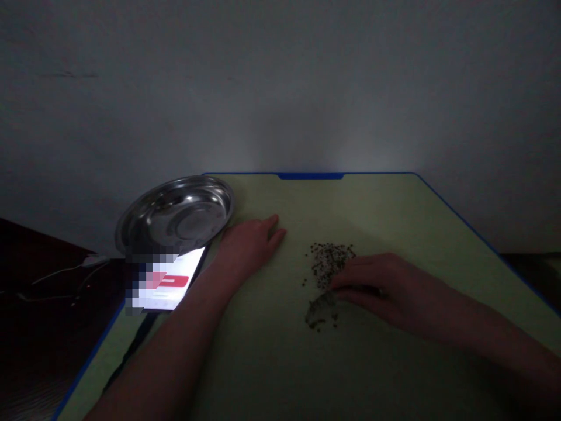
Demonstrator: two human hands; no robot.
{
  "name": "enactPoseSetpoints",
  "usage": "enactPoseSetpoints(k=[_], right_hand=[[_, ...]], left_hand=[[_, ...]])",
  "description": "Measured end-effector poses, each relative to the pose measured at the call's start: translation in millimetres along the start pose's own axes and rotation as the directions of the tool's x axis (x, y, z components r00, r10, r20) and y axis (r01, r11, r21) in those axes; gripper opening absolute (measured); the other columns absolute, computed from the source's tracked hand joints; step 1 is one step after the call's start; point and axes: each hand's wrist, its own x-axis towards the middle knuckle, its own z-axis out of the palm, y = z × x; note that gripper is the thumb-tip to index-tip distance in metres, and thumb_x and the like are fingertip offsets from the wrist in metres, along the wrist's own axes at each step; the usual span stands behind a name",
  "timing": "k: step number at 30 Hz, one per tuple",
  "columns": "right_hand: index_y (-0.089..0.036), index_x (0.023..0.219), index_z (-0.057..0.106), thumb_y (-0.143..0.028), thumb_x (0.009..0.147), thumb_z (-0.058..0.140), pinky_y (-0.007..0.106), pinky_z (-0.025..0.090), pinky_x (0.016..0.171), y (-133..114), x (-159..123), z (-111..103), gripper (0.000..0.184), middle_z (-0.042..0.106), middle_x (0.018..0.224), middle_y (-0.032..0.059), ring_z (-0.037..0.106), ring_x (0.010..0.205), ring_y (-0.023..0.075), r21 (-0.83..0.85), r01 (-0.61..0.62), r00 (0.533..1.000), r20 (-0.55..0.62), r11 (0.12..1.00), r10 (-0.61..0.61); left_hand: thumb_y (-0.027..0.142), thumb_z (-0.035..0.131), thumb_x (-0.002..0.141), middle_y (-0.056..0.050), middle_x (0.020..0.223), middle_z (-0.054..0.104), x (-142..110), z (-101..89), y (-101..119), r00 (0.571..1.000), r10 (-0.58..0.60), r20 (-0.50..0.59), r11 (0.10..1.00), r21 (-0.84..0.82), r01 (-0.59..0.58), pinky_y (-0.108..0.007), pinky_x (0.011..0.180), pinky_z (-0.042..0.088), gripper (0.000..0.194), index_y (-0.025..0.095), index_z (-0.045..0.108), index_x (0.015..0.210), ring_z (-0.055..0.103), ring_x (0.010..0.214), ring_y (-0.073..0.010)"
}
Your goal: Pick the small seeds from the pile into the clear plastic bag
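A small heap of dark seeds or grains (329,261) lies in the middle of a pale green table (372,204) with a blue rim. My right hand (377,283) rests on the table at the heap's right side, fingers together and pointing left, their tips touching the grains. My left hand (250,241) lies flat on the table left of the heap, fingers stretched out, holding nothing, close to a shiny steel dish (175,213). The room is dim.
A lit phone (169,286) lies at the table's left edge, just in front of the steel dish. A white cable (65,272) runs over the dark surface beyond the left edge. A plain wall stands behind the table.
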Motion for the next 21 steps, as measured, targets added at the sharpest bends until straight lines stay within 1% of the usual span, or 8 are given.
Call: enactPoseSetpoints(k=[3,7,9,10,12,15,18,21], right_hand=[[-0.023,0.100,0.072,-0.024,0.095,0.054,0.026,0.045,0.072,2.5,-0.6,-0.4,0.018,0.074,0.091,0.0008,0.065,0.081,0.0152,-0.001,-0.015,1.000,-0.002,1.000,0.015],[-0.022,0.098,0.072,-0.022,0.094,0.056,0.026,0.045,0.072,0.5,-1.4,0.1,0.017,0.074,0.089,0.0005,0.065,0.080,0.0146,0.024,-0.019,1.000,0.019,1.000,0.018],[-0.022,0.096,0.072,-0.022,0.093,0.056,0.026,0.044,0.072,-0.9,-2.1,-0.4,0.016,0.074,0.088,0.0001,0.065,0.079,0.0143,0.032,-0.035,0.999,0.011,0.999,0.035],[-0.022,0.095,0.072,-0.023,0.093,0.057,0.025,0.044,0.070,-1.1,-2.5,-1.1,0.016,0.073,0.086,-0.0002,0.064,0.077,0.0140,0.034,-0.047,0.999,0.004,0.998,0.047],[-0.022,0.093,0.072,-0.024,0.092,0.057,0.025,0.043,0.066,-0.3,-2.9,-3.5,0.016,0.072,0.082,-0.0007,0.063,0.072,0.0134,0.038,-0.074,0.997,0.002,0.997,0.074],[-0.021,0.089,0.072,-0.024,0.091,0.057,0.024,0.042,0.061,3.9,-3.8,-8.6,0.016,0.069,0.076,-0.0011,0.060,0.067,0.0126,0.041,-0.103,0.994,0.038,0.994,0.101],[-0.021,0.088,0.071,-0.023,0.090,0.057,0.024,0.041,0.059,9.8,-5.6,-13.1,0.015,0.068,0.075,-0.0010,0.059,0.064,0.0122,0.030,-0.118,0.992,0.049,0.993,0.117],[-0.021,0.085,0.071,-0.024,0.088,0.058,0.024,0.039,0.056,14.2,-7.5,-14.6,0.014,0.067,0.071,-0.0015,0.056,0.060,0.0116,0.014,-0.147,0.987,0.064,0.989,0.145]], left_hand=[[0.049,0.037,0.095,-0.011,0.103,0.073,-0.2,-0.7,-0.6,1.000,0.026,-0.008,1.000,-0.018,-0.026,-0.038,0.076,0.047,0.047,0.024,0.062,0.125,0.067,0.090,-0.0284],[0.043,0.037,0.096,-0.007,0.095,0.075,-1.3,-4.5,-0.1,0.997,0.071,-0.034,0.992,-0.104,-0.074,-0.034,0.072,0.045,0.041,0.023,0.072,0.103,0.067,0.083,-0.0234],[0.041,0.040,0.095,-0.007,0.091,0.074,-1.8,-5.9,0.8,0.996,0.069,-0.048,0.987,-0.139,-0.075,-0.032,0.068,0.044,0.039,0.022,0.073,0.094,0.066,0.079,-0.0210],[0.041,0.043,0.093,-0.006,0.090,0.074,-2.0,-5.9,1.1,0.996,0.063,-0.057,0.985,-0.158,-0.071,-0.031,0.066,0.043,0.035,0.021,0.073,0.093,0.065,0.077,-0.0199],[0.039,0.050,0.090,-0.005,0.088,0.073,-2.0,-4.7,1.1,0.996,0.047,-0.076,0.976,-0.208,-0.062,-0.029,0.063,0.042,0.028,0.021,0.070,0.097,0.063,0.072,-0.0178],[0.035,0.054,0.088,-0.004,0.086,0.073,-1.2,-1.7,-0.1,0.996,0.010,-0.089,0.965,-0.261,-0.033,-0.027,0.062,0.042,0.023,0.020,0.066,0.100,0.062,0.069,-0.0164],[0.034,0.047,0.092,-0.006,0.088,0.072,-0.5,-1.8,0.1,0.997,0.012,-0.075,0.968,-0.248,-0.030,-0.028,0.065,0.043,0.024,0.019,0.066,0.096,0.062,0.071,-0.0167],[0.039,0.038,0.097,-0.007,0.083,0.071,-0.9,-4.6,2.8,0.998,0.020,-0.053,0.979,-0.201,-0.031,-0.030,0.064,0.041,0.037,0.018,0.067,0.087,0.061,0.068,-0.0171]])
